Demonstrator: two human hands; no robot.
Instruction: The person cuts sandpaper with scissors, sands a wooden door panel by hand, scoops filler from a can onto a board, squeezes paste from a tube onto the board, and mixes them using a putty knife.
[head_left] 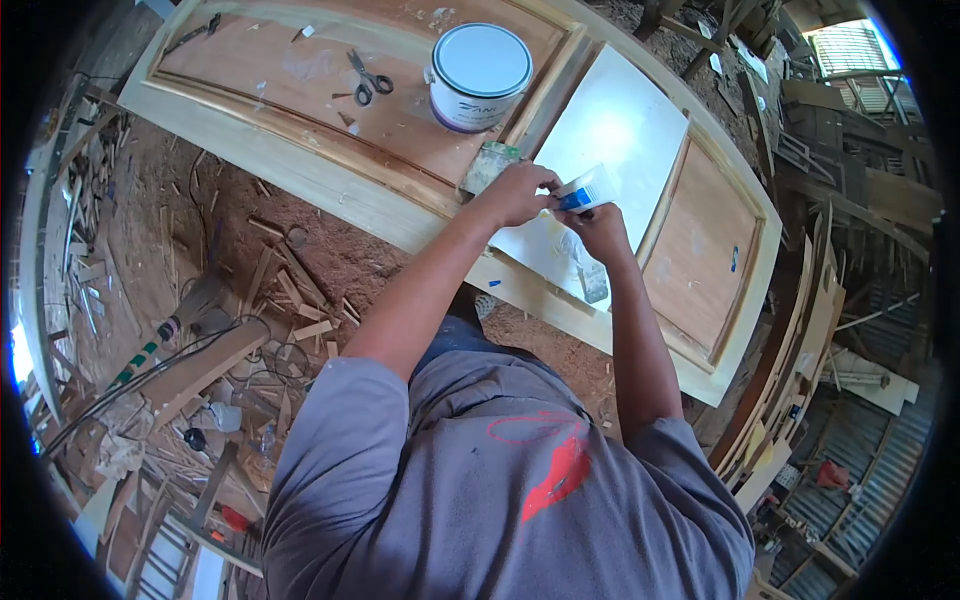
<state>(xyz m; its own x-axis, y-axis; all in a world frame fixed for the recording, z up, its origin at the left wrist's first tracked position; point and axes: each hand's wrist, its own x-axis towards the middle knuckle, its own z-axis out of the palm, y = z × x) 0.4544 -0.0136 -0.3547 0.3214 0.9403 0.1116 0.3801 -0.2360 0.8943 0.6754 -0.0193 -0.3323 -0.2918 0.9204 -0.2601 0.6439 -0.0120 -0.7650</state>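
Observation:
My left hand [522,195] and my right hand [602,232] are together over a white board, their fingers closed on a small white tube [590,188] with a blue band. The tube lies tilted between them. Beneath it, the glossy white board [625,120] rests across a wooden panelled door [390,215]. A smear of pale paste [563,243] shows on the board's near part, beside a flat grey scraper-like piece [593,283]. Just left of my left hand is a stained container [490,165] with a green edge.
A large white bucket [480,75] with a lid stands on the door, near black-handled scissors [368,80]. A small blue item [735,259] lies on the right panel. Wood scraps [295,285] litter the dirt floor, and long boards [790,370] stand at the right.

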